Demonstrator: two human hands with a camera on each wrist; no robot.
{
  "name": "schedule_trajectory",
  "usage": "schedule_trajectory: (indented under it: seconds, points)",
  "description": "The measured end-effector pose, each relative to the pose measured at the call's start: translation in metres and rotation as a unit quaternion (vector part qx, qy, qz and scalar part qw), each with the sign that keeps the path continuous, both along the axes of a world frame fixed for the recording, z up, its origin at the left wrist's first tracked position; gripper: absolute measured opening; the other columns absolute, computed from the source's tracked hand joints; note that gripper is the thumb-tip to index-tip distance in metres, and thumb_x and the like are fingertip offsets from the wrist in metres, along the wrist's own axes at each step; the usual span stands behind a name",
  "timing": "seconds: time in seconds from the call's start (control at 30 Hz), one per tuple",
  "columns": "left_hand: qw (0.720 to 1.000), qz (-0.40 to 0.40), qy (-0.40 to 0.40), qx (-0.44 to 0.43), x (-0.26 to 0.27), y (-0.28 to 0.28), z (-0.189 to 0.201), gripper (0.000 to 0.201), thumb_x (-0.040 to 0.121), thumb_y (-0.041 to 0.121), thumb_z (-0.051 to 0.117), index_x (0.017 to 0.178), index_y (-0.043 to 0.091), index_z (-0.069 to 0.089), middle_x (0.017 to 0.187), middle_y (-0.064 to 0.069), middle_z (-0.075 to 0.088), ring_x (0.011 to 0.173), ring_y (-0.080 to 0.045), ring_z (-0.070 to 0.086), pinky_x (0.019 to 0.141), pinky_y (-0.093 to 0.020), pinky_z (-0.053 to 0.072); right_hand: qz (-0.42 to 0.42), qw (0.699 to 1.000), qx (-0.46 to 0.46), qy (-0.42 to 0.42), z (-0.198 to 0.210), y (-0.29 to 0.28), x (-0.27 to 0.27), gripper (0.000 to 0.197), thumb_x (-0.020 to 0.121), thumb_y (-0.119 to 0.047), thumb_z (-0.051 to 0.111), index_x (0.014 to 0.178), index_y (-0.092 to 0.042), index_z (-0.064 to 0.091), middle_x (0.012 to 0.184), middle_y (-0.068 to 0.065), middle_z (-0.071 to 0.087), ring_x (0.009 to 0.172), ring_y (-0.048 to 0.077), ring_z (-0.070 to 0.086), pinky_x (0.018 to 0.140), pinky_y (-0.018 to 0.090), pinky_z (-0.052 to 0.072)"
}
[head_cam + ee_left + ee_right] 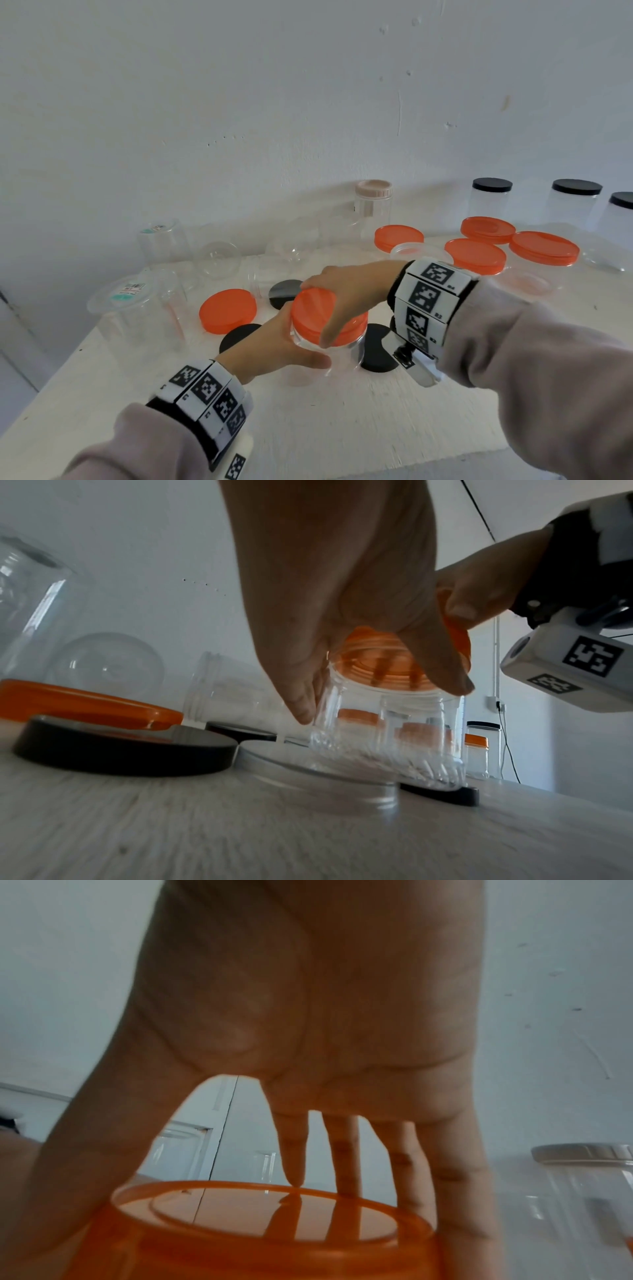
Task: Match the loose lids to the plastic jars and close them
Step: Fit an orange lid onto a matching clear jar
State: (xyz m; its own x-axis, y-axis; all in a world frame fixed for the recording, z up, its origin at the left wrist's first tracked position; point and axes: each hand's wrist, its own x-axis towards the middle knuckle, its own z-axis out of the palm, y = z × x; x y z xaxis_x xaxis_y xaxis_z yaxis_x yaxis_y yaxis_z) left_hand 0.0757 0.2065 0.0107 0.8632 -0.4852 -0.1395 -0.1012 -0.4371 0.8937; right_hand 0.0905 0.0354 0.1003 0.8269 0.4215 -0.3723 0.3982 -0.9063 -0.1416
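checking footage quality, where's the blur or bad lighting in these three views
Head view: evenly lit, edges bowed by the wide lens, clear jars faint against the wall. Left wrist view: table and jar base motion-smeared, left hand backlit. Right wrist view: right hand shadowed, orange lid soft.

A pale white wall [274, 102] with scuffs and a thin crack rises beyond the hands. Under them spreads a white-painted wooden table [342, 428], grain showing. Off past the right hand, a black cable [510, 750] hangs down a far wall.
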Motion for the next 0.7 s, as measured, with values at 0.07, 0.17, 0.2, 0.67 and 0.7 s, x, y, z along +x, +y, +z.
schedule_trajectory:
  seconds: [0.07,0.17,0.2,0.67,0.7]
  points:
    - [1.000,0.005,-0.003,0.007,-0.0001,-0.0003,0.0009,0.096,0.069,0.017,0.086,0.140,0.038,0.025,0.129,0.019,0.049,0.109,0.011,0.052,0.072,-0.002,0.045,0.001,1.000,-0.016,0.005,0.0017,0.0014,0.0009,0.102,0.065,-0.062,0.076,0.147,-0.047,0.017,0.143,-0.010,0.029,0.132,0.023,0.036,0.100,0.042,0.039]
    - [1.000,0.008,-0.004,0.014,0.0000,0.0000,0.0016,0.101,0.069,0.020,0.087,0.146,0.034,0.022,0.132,0.019,0.047,0.114,0.006,0.049,0.074,-0.003,0.045,0.005,1.000,-0.024,0.008,0.0040,0.0021,0.0010,0.101,0.064,-0.060,0.077,0.145,-0.050,0.018,0.142,-0.013,0.029,0.132,0.022,0.035,0.103,0.045,0.038]
    - [1.000,0.007,-0.004,0.014,0.0002,-0.0001,0.0016,0.102,0.069,0.020,0.087,0.146,0.034,0.022,0.132,0.019,0.047,0.115,0.006,0.049,0.074,-0.003,0.045,0.006,1.000,-0.024,0.008,0.0045,0.0020,0.0012,0.101,0.064,-0.060,0.077,0.145,-0.051,0.018,0.142,-0.014,0.029,0.132,0.022,0.035,0.103,0.045,0.038]
    - [1.000,0.018,-0.016,0.015,0.0021,-0.0024,-0.0002,0.100,0.067,0.022,0.088,0.145,0.031,0.026,0.134,0.016,0.049,0.120,0.002,0.049,0.091,-0.013,0.045,0.000,1.000,0.006,0.011,0.0016,-0.0024,0.0047,0.095,0.064,-0.065,0.075,0.143,-0.049,0.024,0.133,-0.013,0.031,0.124,0.019,0.040,0.098,0.043,0.041]
    - [0.999,0.028,-0.018,0.018,0.0020,-0.0031,-0.0006,0.102,0.066,0.024,0.088,0.146,0.029,0.025,0.136,0.014,0.049,0.123,-0.003,0.049,0.099,-0.020,0.044,-0.010,1.000,0.006,0.004,-0.0001,-0.0023,0.0042,0.096,0.063,-0.070,0.072,0.143,-0.047,0.024,0.130,-0.012,0.032,0.115,0.018,0.046,0.094,0.041,0.043]
